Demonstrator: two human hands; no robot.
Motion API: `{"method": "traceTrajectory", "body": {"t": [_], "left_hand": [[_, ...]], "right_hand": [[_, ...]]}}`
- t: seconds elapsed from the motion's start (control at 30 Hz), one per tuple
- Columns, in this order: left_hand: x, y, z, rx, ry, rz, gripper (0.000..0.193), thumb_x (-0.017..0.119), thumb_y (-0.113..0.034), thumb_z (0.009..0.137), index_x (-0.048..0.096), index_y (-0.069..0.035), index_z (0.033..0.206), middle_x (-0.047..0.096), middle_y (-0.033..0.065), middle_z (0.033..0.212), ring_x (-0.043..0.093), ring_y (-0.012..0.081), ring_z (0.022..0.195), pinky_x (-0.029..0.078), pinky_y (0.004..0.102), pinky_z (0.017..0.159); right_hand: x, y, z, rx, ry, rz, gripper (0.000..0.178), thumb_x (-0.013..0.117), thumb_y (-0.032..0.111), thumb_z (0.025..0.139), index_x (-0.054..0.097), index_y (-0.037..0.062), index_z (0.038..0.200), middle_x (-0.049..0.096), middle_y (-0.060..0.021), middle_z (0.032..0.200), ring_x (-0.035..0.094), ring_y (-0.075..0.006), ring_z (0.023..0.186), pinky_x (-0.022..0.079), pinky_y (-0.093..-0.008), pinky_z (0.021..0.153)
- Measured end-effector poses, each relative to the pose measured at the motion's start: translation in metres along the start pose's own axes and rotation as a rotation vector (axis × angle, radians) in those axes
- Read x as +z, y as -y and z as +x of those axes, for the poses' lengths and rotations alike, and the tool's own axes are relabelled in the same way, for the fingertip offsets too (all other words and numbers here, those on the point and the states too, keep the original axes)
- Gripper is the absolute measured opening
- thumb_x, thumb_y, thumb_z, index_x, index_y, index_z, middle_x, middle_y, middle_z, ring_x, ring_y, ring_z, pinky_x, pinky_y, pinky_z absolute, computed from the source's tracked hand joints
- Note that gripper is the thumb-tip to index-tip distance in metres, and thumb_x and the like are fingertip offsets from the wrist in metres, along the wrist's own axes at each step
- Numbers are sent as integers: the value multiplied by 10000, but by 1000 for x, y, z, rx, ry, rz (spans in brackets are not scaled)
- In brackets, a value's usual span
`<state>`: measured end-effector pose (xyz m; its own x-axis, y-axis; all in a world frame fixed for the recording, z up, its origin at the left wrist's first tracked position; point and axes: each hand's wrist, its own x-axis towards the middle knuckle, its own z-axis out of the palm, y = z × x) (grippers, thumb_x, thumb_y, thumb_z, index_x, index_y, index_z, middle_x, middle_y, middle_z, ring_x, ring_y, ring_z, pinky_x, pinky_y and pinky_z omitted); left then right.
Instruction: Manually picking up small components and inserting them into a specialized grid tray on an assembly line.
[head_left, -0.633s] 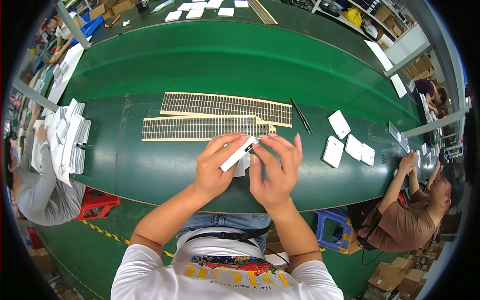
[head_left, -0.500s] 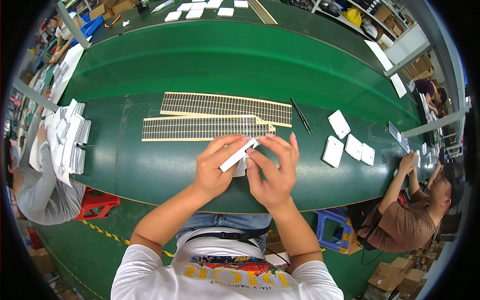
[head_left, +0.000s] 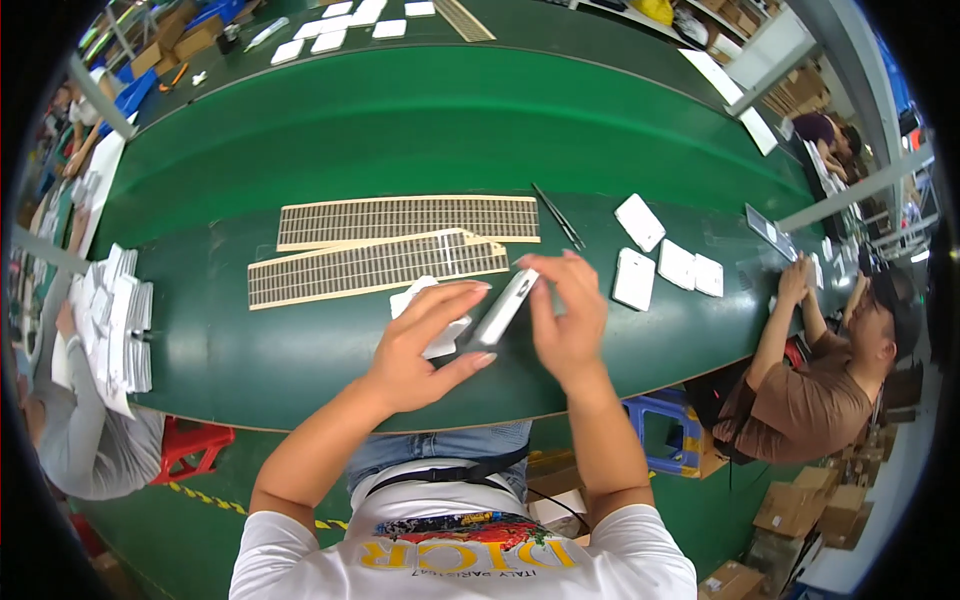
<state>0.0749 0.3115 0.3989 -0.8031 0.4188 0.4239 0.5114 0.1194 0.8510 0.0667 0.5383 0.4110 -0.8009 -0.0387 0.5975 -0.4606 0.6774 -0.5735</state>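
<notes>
My right hand (head_left: 568,315) pinches a slim white plastic case (head_left: 506,310) near its far end. The case is tilted on edge, and a small dark opening shows on its narrow side. To its left, my left hand (head_left: 425,345) is spread, thumb and fingers apart, holding nothing. Partly hidden under that hand are white pieces (head_left: 443,342) on the table; their exact shape cannot be made out. Beyond my hands lie two cream strips with rows of small dark rectangles, a nearer strip (head_left: 375,272) and a farther strip (head_left: 405,222), slightly overlapping.
Black tweezers (head_left: 558,217) lie right of the strips. Several flat white cases (head_left: 634,279) rest farther right on the dark green table (head_left: 215,330). A green belt (head_left: 400,110) runs behind. White stacks (head_left: 125,320) stand left; a co-worker (head_left: 815,385) sits right beside a blue stool (head_left: 668,435).
My left hand has let go of the white case and moved left, opening. The case stays in my right hand, now turned more upright. The whole view has shifted slightly.
</notes>
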Motion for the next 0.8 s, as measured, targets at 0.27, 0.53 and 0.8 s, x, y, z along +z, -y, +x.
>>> {"method": "traceTrajectory", "body": {"t": [0.27,0.53,0.8], "left_hand": [[-20,14,-6,-58,-129,155,467,732,-18,946,661,-19,1408,688,166,1371,643,291,1264,579,387,974],[-40,29,-10,-76,-216,260,344,768,-80,938,734,-8,1273,727,164,1282,677,326,1205,523,411,1034],[-40,30,0,-160,-175,327,323,764,-140,959,747,-38,1265,730,151,1282,675,327,1204,520,414,1038]], "right_hand": [[-68,-111,10,-58,256,-532,263,641,51,893,795,106,1099,732,-79,984,640,-315,992,474,-467,913],[-118,-149,7,-169,309,-861,267,633,80,911,803,103,1115,707,-76,1114,636,-309,1087,428,-547,1141],[-53,-87,12,-67,153,-402,245,752,98,940,740,51,1181,727,-130,1062,668,-351,1013,508,-449,923]]}}
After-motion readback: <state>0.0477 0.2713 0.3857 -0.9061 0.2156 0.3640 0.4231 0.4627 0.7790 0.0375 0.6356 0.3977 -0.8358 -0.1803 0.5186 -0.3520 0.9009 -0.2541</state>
